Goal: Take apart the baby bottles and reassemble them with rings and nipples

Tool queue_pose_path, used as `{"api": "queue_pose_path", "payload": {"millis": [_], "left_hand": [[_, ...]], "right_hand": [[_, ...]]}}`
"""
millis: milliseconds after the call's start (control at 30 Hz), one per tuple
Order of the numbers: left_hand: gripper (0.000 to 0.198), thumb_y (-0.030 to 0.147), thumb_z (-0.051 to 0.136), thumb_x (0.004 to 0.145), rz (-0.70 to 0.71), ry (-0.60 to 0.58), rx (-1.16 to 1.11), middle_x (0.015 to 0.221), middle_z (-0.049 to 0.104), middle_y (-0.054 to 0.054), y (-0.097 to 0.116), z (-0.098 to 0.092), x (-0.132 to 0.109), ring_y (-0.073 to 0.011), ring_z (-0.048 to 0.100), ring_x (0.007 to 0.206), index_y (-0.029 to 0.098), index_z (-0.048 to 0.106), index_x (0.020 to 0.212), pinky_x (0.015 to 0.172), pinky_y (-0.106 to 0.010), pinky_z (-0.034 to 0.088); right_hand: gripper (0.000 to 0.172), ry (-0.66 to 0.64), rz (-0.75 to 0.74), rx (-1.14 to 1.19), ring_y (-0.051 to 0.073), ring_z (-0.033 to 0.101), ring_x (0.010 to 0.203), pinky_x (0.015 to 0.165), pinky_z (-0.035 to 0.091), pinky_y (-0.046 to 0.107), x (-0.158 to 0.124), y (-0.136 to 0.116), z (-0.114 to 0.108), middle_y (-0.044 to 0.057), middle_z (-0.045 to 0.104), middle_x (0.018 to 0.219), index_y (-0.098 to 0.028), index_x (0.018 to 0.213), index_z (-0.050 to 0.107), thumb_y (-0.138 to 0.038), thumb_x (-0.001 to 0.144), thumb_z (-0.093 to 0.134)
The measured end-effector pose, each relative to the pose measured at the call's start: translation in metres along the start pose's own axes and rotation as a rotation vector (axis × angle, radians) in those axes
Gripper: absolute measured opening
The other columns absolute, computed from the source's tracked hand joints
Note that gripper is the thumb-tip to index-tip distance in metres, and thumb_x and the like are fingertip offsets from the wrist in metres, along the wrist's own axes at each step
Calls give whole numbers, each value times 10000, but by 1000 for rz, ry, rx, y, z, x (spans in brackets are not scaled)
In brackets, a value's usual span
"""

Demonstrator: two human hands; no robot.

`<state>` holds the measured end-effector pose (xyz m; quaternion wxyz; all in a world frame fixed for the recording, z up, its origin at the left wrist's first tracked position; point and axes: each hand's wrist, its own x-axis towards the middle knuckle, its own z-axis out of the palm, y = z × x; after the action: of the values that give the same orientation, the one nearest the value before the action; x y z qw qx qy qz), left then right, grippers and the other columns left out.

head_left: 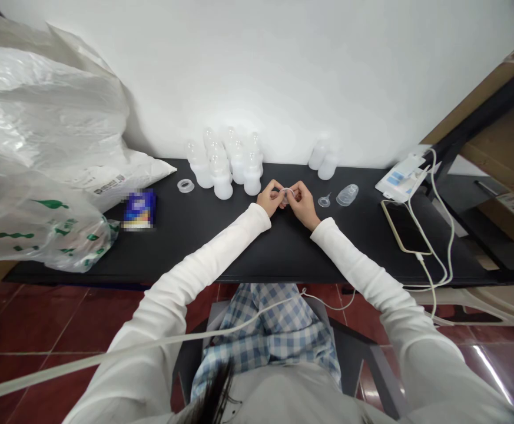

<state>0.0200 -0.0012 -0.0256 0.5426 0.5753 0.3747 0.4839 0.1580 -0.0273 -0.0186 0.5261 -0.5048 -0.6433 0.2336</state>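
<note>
Between both hands, above the black table, is a small whitish translucent bottle ring (287, 193), mostly covered by fingers. My left hand (269, 198) pinches its left side, and my right hand (302, 204) pinches the right side. Whether a nipple sits inside it I cannot tell. A clear silicone nipple (324, 201) lies right of my right hand, beside a nested stack of clear dome caps (347, 195). Left of my left hand stand several white baby bottles (223, 182) with clear domed tops. Farther left lies a group of white rings (185, 186).
Two white bottles (327, 166) without domes stand by the wall. A phone (405, 227) with cables and a white-and-blue pack (400, 178) lie at right. White plastic bags (49, 118) and a blue packet (139, 209) occupy the left. A cable (159, 340) crosses my lap.
</note>
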Motion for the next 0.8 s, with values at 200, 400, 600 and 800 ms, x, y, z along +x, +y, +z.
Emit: {"api": "queue_pose_path", "payload": {"millis": [200, 400, 600, 800], "left_hand": [[229, 249, 755, 830, -30, 13, -89, 588, 645, 72, -1, 0, 4, -87, 654, 539, 196, 542, 894, 595, -209, 551], [278, 128, 778, 754, -28, 9, -122, 635, 654, 74, 0, -1, 4, -81, 676, 581, 192, 547, 895, 656, -213, 559], [267, 138, 769, 764, -21, 41, -81, 577, 625, 91, 0, 1, 2, -66, 640, 523, 198, 526, 858, 590, -185, 530], [296, 155, 770, 767, -28, 23, -55, 555, 619, 91, 0, 1, 3, -67, 602, 486, 203, 484, 827, 534, -181, 494]], "right_hand": [[466, -63, 44, 84, 125, 539, 656, 619, 466, 279, 4, 7, -4, -27, 583, 734, -237, 905, 554, -692, 834, 624], [569, -165, 31, 148, 130, 597, 708, 634, 513, 277, 7, 14, -9, -17, 618, 818, -248, 1000, 553, -737, 744, 692], [558, -130, 51, 183, 126, 595, 634, 593, 502, 281, 6, 13, -1, -37, 590, 742, -250, 974, 524, -721, 735, 707], [503, -65, 63, 116, 116, 534, 590, 565, 467, 266, 5, 12, 0, -54, 534, 691, -245, 973, 542, -680, 771, 692]]}}
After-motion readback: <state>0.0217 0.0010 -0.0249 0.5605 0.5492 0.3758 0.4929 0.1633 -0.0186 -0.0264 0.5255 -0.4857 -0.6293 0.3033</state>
